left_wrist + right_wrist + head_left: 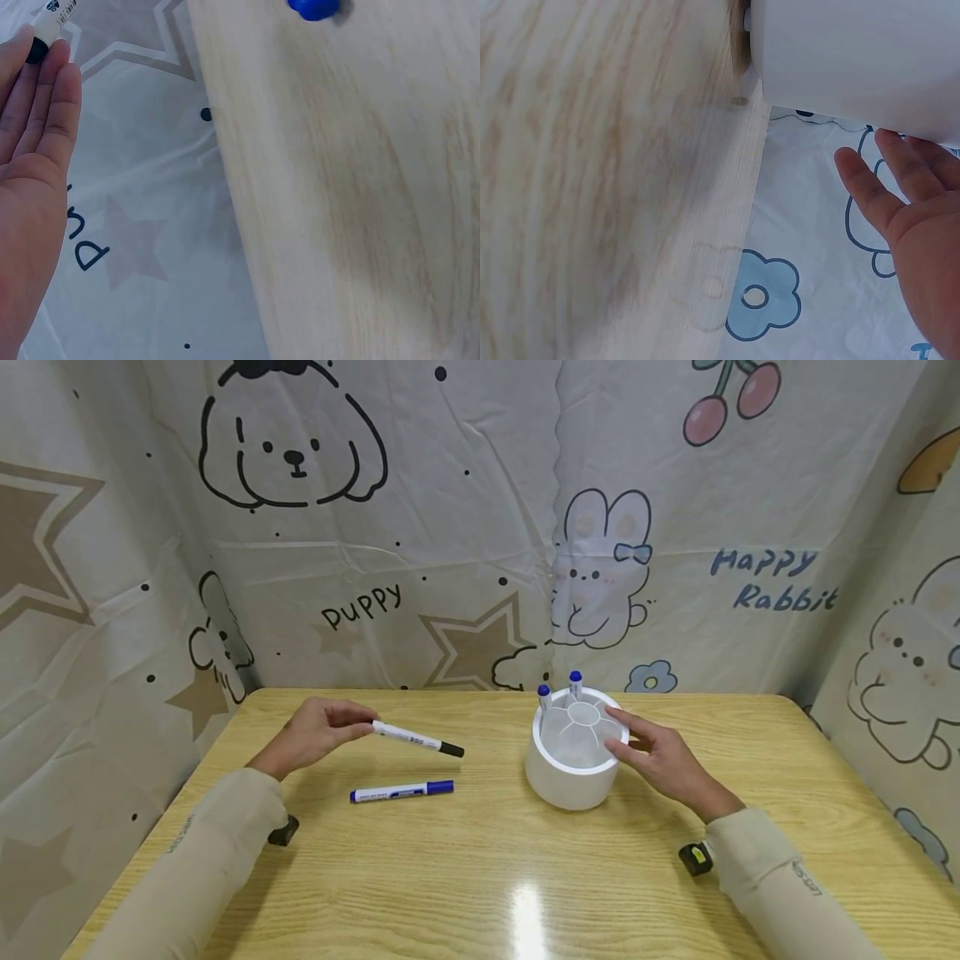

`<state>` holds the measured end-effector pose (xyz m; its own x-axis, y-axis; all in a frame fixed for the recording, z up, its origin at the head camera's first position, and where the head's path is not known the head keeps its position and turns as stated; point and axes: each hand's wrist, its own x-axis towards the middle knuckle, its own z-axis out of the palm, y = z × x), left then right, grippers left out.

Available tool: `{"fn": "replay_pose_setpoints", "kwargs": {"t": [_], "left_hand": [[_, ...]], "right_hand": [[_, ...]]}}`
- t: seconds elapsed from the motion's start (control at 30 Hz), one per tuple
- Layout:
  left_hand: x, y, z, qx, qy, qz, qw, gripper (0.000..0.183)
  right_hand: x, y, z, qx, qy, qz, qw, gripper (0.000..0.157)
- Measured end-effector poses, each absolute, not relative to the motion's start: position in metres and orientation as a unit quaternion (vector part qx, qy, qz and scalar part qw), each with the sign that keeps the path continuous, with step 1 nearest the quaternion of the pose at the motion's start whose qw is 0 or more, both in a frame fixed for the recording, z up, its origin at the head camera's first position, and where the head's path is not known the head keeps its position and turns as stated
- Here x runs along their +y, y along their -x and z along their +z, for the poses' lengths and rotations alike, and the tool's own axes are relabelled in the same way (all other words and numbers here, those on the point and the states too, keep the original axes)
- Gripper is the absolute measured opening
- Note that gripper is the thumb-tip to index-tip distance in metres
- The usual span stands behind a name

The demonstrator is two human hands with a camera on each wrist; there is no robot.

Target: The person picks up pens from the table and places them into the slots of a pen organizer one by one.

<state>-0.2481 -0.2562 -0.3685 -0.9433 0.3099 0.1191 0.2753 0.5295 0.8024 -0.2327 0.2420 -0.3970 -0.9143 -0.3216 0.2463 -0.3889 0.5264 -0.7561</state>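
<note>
My left hand [318, 735] pinches a white marker with a black cap [408, 737] by its rear end, between thumb and fingertips. The marker hangs over the table, cap end pointing right and slightly down. In the left wrist view, the held black end of the marker [46, 34] shows at the fingertips. Below it, a blue-capped marker [401, 792] lies on the table. My right hand [660, 760] touches the right rim of a round white pen holder [573, 789] with fairly straight fingers. Two blue-ended markers [575, 683] stand in the holder's rear compartments.
The wooden table [450, 877] carries everything. A printed cloth [465, 510] with cartoon animals hangs behind its far edge and along both sides. Dividers around a central ring [583, 714] split the holder's inside into several compartments.
</note>
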Motion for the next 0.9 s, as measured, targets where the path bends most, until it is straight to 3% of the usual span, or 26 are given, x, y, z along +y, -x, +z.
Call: {"fn": "replay_pose_setpoints", "kwargs": {"t": [0.9], "left_hand": [[-0.243, 0.246, -0.341, 0.856, -0.196, 0.479, -0.016, 0.025]], "right_hand": [[0.242, 0.233, -0.397, -0.871, -0.21, 0.442, 0.041, 0.054]]}}
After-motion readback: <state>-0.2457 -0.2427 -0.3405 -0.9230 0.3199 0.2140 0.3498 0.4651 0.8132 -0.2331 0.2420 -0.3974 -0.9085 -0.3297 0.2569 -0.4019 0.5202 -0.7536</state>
